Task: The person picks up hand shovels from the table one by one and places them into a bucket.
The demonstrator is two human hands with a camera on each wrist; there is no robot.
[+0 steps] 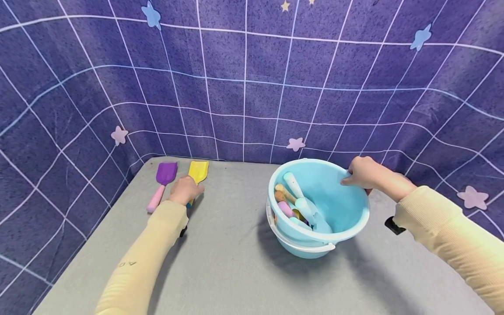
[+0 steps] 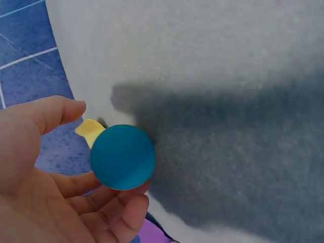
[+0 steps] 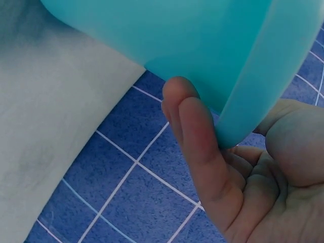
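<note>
My left hand [image 1: 184, 190] is over the handle of a toy shovel with a yellow blade [image 1: 198, 169]. In the left wrist view, the handle's round blue end [image 2: 123, 157] faces the camera. My bent fingers [image 2: 109, 202] lie along one side of it, while the thumb stands apart on the other. My right hand [image 1: 364, 171] grips the rim of a light blue bucket [image 1: 334, 192], thumb inside and fingers outside. The bucket tilts to one side and holds several toys with pale blue, pink and tan handles, partly overlapping. Its white carrying handle [image 1: 311, 249] hangs down in front.
A second toy shovel, with a purple blade [image 1: 167, 172] and pink handle, lies left of my left hand. A purple-blue curtain [image 1: 220, 96] with a grid and stars rises along the back and sides of the grey table [image 1: 220, 262].
</note>
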